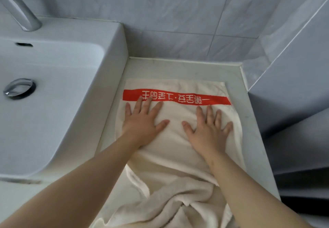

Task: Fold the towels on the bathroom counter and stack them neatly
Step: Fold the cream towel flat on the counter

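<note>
Cream towel (175, 144) with red printed band (220, 100) lying on white bench (178, 69) beside washbasin (114, 49), far end flat — near end rumpled, left grip (142, 122) and right grip (208, 129) both spread flat, palms pressing cloth, left fingertips (149, 101) touching band

Towel (178, 121): cream terry cloth, soft matt pile, rumpled at near end; red band (176, 97) across it flat-woven, smoother, with white characters. Counter (252, 106): pale stone-like slab, smooth, faint sheen. Sink (114, 53): white glazed ceramic, glossy. Faucet (19, 8) and drain stopper (19, 88): polished chrome metal, mirror-bright. Wall tiles (178, 14): grey marbled, smooth, satin finish.
</note>
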`<state>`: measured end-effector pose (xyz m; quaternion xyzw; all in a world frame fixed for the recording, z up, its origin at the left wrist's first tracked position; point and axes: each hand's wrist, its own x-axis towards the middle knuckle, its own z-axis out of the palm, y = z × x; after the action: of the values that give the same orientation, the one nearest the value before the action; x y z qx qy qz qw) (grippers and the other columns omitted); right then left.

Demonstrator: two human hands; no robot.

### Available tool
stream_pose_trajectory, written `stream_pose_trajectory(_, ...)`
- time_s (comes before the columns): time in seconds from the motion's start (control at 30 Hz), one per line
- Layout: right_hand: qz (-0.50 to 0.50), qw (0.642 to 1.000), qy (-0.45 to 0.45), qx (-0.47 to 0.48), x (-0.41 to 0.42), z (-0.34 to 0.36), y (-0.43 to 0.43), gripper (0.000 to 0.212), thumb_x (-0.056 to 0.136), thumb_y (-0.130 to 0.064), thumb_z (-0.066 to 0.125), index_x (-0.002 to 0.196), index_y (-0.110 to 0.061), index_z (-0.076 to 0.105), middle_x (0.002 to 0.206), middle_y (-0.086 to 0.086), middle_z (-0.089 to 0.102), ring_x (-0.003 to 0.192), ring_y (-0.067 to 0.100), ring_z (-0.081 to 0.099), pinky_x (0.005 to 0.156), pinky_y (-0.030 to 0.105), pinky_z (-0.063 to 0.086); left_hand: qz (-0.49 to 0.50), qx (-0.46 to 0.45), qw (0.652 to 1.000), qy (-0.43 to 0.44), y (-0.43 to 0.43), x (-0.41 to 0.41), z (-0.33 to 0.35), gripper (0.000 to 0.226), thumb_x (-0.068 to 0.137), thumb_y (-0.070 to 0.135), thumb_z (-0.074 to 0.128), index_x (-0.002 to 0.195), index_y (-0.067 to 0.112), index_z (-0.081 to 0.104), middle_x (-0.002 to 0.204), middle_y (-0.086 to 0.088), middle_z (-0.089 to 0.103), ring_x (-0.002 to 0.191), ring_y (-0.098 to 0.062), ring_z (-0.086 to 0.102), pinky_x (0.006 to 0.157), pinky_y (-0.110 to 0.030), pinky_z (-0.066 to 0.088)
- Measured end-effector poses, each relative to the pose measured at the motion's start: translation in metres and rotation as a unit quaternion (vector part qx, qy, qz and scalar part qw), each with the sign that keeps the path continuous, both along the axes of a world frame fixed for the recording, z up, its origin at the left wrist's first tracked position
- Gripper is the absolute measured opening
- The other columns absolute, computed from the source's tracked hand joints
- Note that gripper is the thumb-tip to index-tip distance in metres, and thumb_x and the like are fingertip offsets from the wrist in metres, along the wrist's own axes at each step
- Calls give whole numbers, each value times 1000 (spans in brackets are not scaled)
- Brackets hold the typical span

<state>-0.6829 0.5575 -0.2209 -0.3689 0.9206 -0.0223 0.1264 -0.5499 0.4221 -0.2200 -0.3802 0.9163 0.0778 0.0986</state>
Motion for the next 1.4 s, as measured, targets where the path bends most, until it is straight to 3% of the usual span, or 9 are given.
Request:
stream_pose_trajectory(0.47, 0, 1000, 6, -9, -42, -5, -70, 75, 89, -68, 18, 150, -29, -1, 159, 3, -10, 145, 29, -12, 112, 60, -6, -26, -16, 999, 9, -74, -39, -3, 67, 89, 67, 16, 147, 41, -3, 158, 6, -10, 145, -20, -13, 115, -50, -6)
stream_pose_trajectory(0.63, 13, 998, -59, -21, -43, 8, -64, 72, 91, -59, 32, 150, -30, 4, 159, 1, -7, 145, 26, -11, 114, 54, -5, -13, -5, 999, 47, -60, -38, 12, 66, 95, 55, 31, 149, 33, 0, 159, 2, -4, 145, -21, -10, 116, -47, 0)
stream_pose_trajectory(0.83, 58, 991, -46, -111, 9, 28, -4, 55, 93, -45, 44, 143, -26, 32, 154, 1, 25, 145, 25, 8, 115, 47, 7, -27, 26, 994, 105, 16, -1, 35, 52, 97, 41, 37, 146, 34, 23, 158, 4, 10, 146, -17, -3, 116, -40, 4)
stream_pose_trajectory(0.93, 71, 973, 20, -217, 47, 18, 38, 45, 81, -39, 44, 114, -16, 63, 128, 10, 58, 129, 36, 44, 103, 54, 32, -34, 12, 988, 152, 54, 43, 27, 42, 92, 38, 43, 132, 27, 49, 148, -3, 36, 142, -27, 22, 112, -48, 25)
stream_pose_trajectory(0.97, 60, 966, 34, -249, 56, 14, 51, 42, 77, -37, 44, 105, -15, 66, 121, 11, 62, 121, 38, 52, 97, 54, 39, -30, -9, 984, 177, 65, 58, 24, 40, 87, 38, 44, 122, 25, 59, 139, -7, 49, 134, -33, 38, 104, -53, 37)
stream_pose_trajectory(1.03, 25, 953, 54, -297, 72, 9, 74, 38, 74, -33, 49, 105, -16, 62, 121, 14, 60, 116, 40, 54, 91, 53, 44, 1, -20, 979, 202, 83, 86, 18, 41, 78, 40, 42, 110, 25, 62, 125, -11, 60, 119, -38, 54, 89, -55, 45)
stream_pose_trajectory(1.2, -91, 937, 31, -335, 107, -3, 110, 54, 63, -13, 79, 113, -7, 59, 126, 26, 53, 105, 49, 56, 80, 54, 47, 131, 33, 966, 220, 117, 134, 5, 65, 74, 50, 32, 125, 18, 57, 134, -10, 52, 125, -34, 47, 96, -48, 40)
stream_pose_trajectory(1.33, -131, 933, 18, -336, 124, -11, 122, 49, 70, -34, 56, 112, -9, 62, 124, 20, 56, 105, 42, 57, 83, 49, 46, 172, 56, 949, 257, 127, 148, -1, 69, 73, 54, 25, 123, 20, 59, 133, 1, 52, 128, -24, 42, 100, -37, 31)
stream_pose_trajectory(1.4, -152, 927, 7, -343, 123, -11, 125, 43, 74, -28, 64, 114, -11, 62, 123, 16, 57, 107, 39, 54, 84, 48, 45, 178, 43, 943, 279, 128, 150, -5, 63, 75, 52, 29, 116, 20, 63, 123, 3, 58, 123, -23, 45, 96, -34, 30)
